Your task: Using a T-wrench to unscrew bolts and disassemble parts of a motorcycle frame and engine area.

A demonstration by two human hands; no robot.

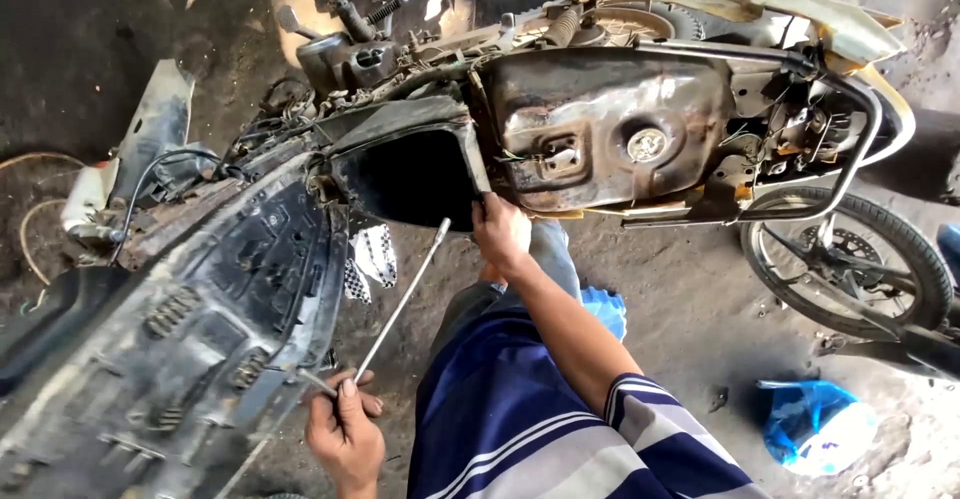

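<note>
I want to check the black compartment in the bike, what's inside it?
The black compartment looks dark inside; nothing shows there. The right hand grips its edge beside the rusty fuel tank. The left hand holds a metal rod pointing toward it.

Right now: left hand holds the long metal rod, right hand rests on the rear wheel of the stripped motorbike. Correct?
Not quite. The left hand does hold the long metal rod, but the right hand is at the lower edge of the black under-seat compartment, beside the rusty fuel tank, not on the rear wheel. The head view shows it.
</note>
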